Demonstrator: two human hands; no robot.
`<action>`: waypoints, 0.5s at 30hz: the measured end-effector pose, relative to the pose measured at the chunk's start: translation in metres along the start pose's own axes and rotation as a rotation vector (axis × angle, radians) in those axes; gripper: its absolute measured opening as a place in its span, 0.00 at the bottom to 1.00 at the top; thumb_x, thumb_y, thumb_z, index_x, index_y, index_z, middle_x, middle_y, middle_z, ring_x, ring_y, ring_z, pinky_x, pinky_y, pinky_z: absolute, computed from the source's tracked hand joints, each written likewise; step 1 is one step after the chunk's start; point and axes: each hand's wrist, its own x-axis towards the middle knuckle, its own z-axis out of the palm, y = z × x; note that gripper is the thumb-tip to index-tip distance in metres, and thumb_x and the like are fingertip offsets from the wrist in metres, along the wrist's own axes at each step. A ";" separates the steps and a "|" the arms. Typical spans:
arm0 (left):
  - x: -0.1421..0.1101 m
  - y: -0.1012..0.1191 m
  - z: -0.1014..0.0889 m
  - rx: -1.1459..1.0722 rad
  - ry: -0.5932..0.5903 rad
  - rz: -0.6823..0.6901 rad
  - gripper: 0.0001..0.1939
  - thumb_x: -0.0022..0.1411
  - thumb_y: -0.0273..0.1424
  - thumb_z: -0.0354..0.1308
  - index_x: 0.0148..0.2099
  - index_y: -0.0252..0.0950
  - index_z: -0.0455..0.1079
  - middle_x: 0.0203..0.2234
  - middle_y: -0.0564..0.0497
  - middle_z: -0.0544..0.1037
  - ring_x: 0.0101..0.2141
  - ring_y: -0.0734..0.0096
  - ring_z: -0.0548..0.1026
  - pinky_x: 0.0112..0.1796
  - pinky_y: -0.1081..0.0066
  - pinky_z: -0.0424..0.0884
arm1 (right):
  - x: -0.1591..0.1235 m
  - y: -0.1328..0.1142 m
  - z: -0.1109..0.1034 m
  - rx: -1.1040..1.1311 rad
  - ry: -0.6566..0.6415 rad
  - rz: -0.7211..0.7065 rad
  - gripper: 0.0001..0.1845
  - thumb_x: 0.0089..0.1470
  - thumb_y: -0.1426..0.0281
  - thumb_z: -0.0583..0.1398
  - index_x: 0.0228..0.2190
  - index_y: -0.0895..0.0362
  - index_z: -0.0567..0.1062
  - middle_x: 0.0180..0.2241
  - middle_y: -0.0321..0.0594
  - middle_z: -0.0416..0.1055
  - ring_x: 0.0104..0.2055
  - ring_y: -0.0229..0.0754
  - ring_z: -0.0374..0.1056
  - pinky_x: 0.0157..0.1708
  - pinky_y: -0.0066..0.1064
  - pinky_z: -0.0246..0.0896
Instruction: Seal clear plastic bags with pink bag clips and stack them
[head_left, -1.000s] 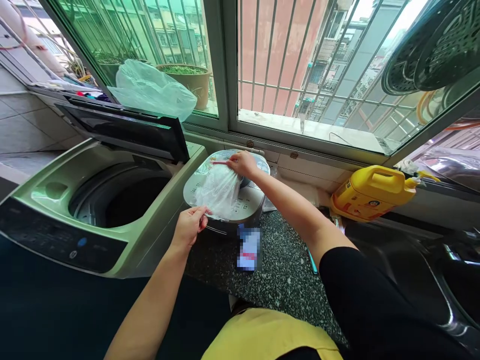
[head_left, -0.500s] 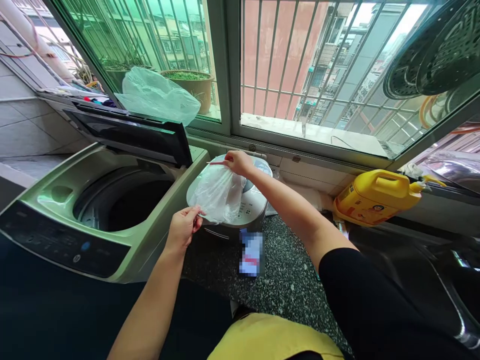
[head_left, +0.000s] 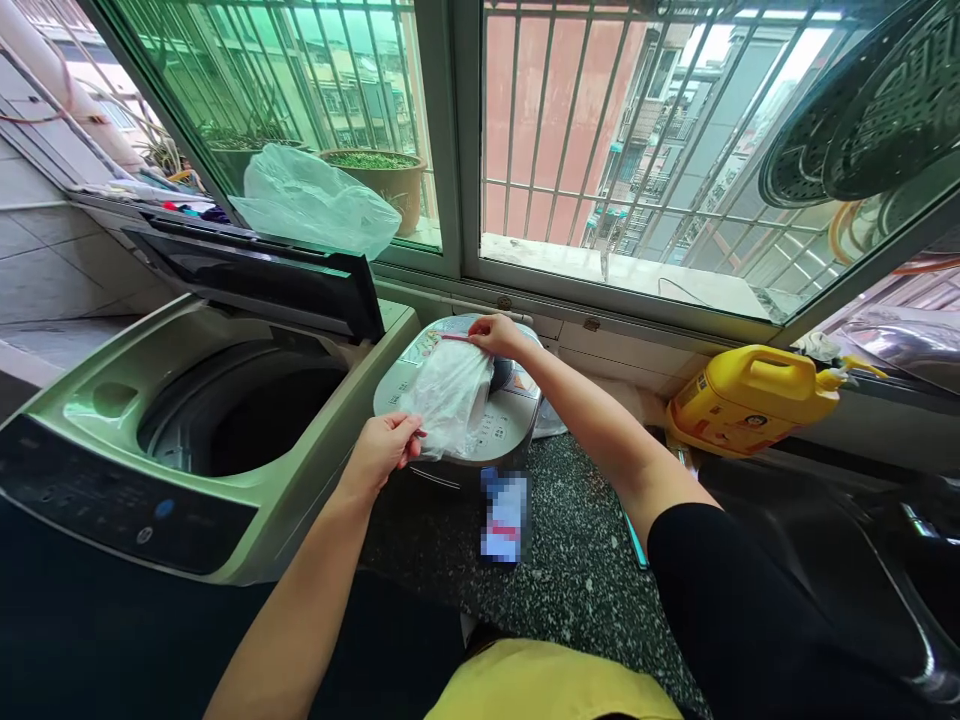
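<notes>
A clear plastic bag [head_left: 448, 398] is stretched between my two hands above a rice cooker [head_left: 510, 425] with buttons on its light lid. My left hand [head_left: 386, 450] pinches the bag's near left corner. At the far side, my right hand [head_left: 499, 335] grips its upper edge, where a thin red strip [head_left: 454, 338] runs out to the left of the fingers. The bag covers the middle of the lid. Whether anything is inside the bag I cannot tell.
An open top-loading washing machine [head_left: 202, 400] stands at the left, a greenish plastic bag [head_left: 319, 205] behind its raised lid. A blurred-out packet [head_left: 504, 520] lies on the speckled countertop [head_left: 577, 590]. A yellow jug [head_left: 754, 400] stands at the right, below the barred window [head_left: 570, 130].
My right hand has shifted right and slightly down with the bag's upper edge. My left hand has moved a little right. More of the lid's left side shows.
</notes>
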 end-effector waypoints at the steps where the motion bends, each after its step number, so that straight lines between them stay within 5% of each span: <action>1: 0.000 -0.002 -0.001 0.005 0.001 -0.005 0.13 0.50 0.32 0.56 0.17 0.32 0.65 0.06 0.54 0.65 0.07 0.84 0.55 0.11 0.81 0.48 | 0.000 0.000 0.001 -0.003 -0.003 0.006 0.06 0.48 0.72 0.60 0.29 0.60 0.78 0.26 0.35 0.74 0.26 0.32 0.65 0.26 0.22 0.56; 9: -0.005 -0.007 -0.009 0.207 0.052 0.034 0.15 0.52 0.38 0.57 0.19 0.35 0.67 0.08 0.54 0.66 0.09 0.79 0.56 0.14 0.76 0.49 | -0.001 0.000 -0.003 -0.004 0.015 -0.002 0.07 0.48 0.72 0.60 0.31 0.60 0.77 0.29 0.36 0.75 0.29 0.33 0.67 0.30 0.23 0.58; 13: -0.025 0.006 -0.010 0.625 0.447 0.276 0.11 0.48 0.39 0.63 0.27 0.37 0.69 0.13 0.56 0.67 0.15 0.74 0.59 0.19 0.75 0.48 | -0.012 0.014 -0.025 -0.017 0.165 -0.006 0.08 0.49 0.71 0.59 0.32 0.60 0.77 0.31 0.38 0.75 0.32 0.35 0.67 0.33 0.25 0.59; 15: -0.042 0.010 -0.002 0.656 0.547 0.471 0.11 0.51 0.39 0.61 0.36 0.40 0.71 0.19 0.56 0.69 0.19 0.73 0.63 0.23 0.74 0.55 | -0.024 0.031 -0.045 0.007 0.243 -0.004 0.10 0.50 0.71 0.58 0.33 0.61 0.77 0.31 0.38 0.75 0.33 0.36 0.67 0.34 0.26 0.59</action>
